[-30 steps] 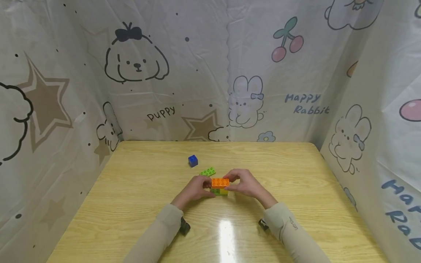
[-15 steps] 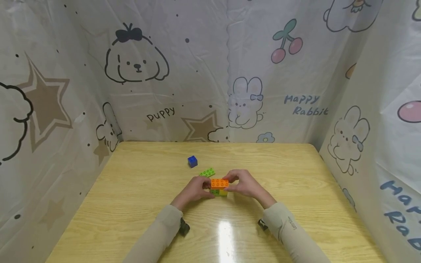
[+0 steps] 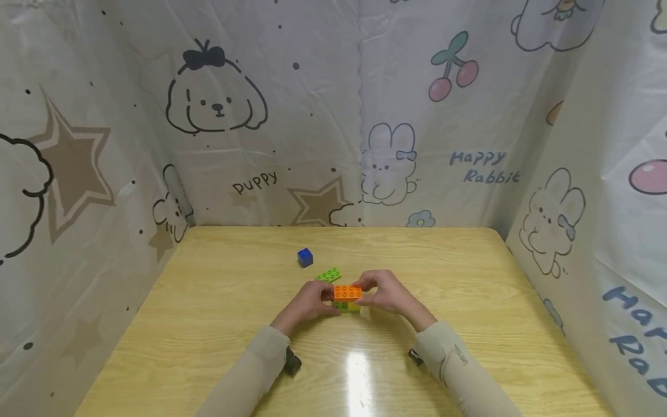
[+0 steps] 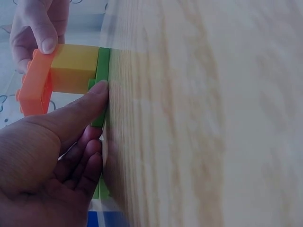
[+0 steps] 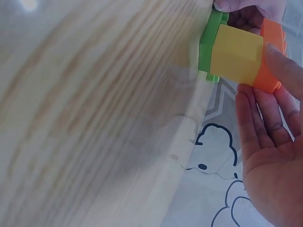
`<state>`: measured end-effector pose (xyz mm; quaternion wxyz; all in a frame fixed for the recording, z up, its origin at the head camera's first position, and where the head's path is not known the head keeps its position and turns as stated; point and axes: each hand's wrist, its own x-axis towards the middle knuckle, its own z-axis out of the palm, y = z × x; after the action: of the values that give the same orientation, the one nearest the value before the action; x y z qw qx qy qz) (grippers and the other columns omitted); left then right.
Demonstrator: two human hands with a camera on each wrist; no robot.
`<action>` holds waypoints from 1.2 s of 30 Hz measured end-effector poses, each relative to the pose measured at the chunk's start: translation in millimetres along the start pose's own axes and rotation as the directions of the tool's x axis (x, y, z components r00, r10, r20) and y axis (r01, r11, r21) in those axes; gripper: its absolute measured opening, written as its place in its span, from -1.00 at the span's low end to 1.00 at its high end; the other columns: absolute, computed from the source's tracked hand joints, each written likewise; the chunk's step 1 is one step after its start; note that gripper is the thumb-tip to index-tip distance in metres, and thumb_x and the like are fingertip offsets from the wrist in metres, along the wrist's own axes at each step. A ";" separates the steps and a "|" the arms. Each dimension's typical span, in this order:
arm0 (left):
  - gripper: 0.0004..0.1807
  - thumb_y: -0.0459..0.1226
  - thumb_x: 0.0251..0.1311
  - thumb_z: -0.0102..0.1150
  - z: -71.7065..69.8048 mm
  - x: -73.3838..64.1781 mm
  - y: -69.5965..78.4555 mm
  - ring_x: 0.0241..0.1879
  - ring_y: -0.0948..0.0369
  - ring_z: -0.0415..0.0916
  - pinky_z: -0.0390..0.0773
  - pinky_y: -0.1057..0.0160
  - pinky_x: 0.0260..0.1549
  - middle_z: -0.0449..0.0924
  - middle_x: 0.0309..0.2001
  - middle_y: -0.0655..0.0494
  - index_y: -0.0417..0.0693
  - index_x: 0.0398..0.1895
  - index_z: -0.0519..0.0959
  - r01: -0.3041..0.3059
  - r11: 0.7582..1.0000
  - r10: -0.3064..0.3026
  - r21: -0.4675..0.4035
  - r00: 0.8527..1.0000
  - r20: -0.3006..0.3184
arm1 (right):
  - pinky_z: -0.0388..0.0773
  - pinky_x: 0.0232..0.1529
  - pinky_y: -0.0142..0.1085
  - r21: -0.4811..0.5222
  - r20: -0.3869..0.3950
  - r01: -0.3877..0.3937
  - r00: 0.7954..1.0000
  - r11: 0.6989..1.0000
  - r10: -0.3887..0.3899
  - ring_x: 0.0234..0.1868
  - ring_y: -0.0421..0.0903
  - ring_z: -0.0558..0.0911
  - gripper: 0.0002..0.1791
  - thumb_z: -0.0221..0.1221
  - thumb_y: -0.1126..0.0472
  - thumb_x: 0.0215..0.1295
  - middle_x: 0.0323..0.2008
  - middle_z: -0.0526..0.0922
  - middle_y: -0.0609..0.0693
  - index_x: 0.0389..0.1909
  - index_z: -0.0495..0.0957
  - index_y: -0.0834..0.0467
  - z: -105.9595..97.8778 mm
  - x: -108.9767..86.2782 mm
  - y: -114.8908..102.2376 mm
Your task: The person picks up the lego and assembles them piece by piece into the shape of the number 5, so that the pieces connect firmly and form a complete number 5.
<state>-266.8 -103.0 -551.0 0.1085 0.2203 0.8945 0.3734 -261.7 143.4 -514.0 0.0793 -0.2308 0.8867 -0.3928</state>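
Note:
In the head view an orange studded toy brick (image 3: 347,293) sits on a stack between both hands. Below it is a yellow brick (image 5: 236,54), which stands on one end of a green base plate (image 4: 102,66) lying on the table. The orange brick overhangs the bare studs of the plate. My left hand (image 3: 311,301) pinches the plate's left end, its thumb on the near edge. With thumb and fingers, my right hand (image 3: 385,289) holds the orange brick at its right end, where it meets the yellow one.
Behind the left hand lies another light green plate (image 3: 329,274), partly covered by that hand. A blue brick (image 3: 305,258) rests farther back on the wooden table (image 3: 208,336). Printed cloth (image 3: 312,116) hangs around the table's back and sides.

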 end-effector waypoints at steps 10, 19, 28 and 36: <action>-0.73 -0.22 0.02 0.63 2.3 -0.8 0.2 -0.34 0.27 0.43 0.51 0.33 -0.27 0.59 -0.37 0.21 -0.02 -0.36 0.64 0.017 1.000 -0.017 -0.014 1.000 0.006 | 0.69 0.10 -0.07 0.005 0.000 -0.020 1.000 1.000 0.020 -0.10 -0.14 0.71 -0.70 0.53 0.22 0.12 -0.19 0.76 -0.13 -0.10 0.75 0.04 2.7 -2.1 1.2; -0.72 -0.23 0.01 0.63 0.7 -0.8 0.1 -0.37 0.28 0.44 0.51 0.35 -0.31 0.61 -0.38 0.21 -0.02 -0.36 0.65 0.006 1.000 -0.006 -0.012 1.000 -0.003 | 0.69 0.09 -0.08 -0.006 -0.003 -0.022 1.000 1.000 0.022 -0.12 -0.16 0.71 -0.68 0.54 0.23 0.11 -0.20 0.77 -0.14 -0.10 0.75 0.03 3.2 -0.1 -0.1; -0.72 -0.23 0.02 0.63 -0.8 -0.2 1.0 -0.37 0.28 0.44 0.50 0.35 -0.33 0.60 -0.39 0.22 -0.02 -0.38 0.63 0.003 1.000 -0.003 -0.009 1.000 0.002 | 0.70 0.05 -0.11 -0.026 0.000 -0.008 1.000 1.000 0.008 -0.14 -0.16 0.71 -0.69 0.54 0.24 0.11 -0.21 0.78 -0.12 -0.11 0.76 0.06 2.1 1.0 -1.6; -0.71 -0.21 0.02 0.64 -0.3 0.0 1.3 -0.37 0.29 0.43 0.48 0.35 -0.33 0.59 -0.39 0.23 -0.01 -0.39 0.62 0.005 1.000 -0.005 0.011 1.000 -0.003 | 0.72 0.05 -0.13 -0.027 -0.006 -0.006 1.000 1.000 0.006 -0.09 -0.10 0.73 -0.70 0.54 0.26 0.10 -0.15 0.78 -0.09 -0.12 0.76 0.08 1.9 0.7 -2.9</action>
<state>-266.4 -102.4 -549.9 0.1067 0.2182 0.8973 0.3685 -260.8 140.1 -513.1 0.0745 -0.2281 0.8929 -0.3811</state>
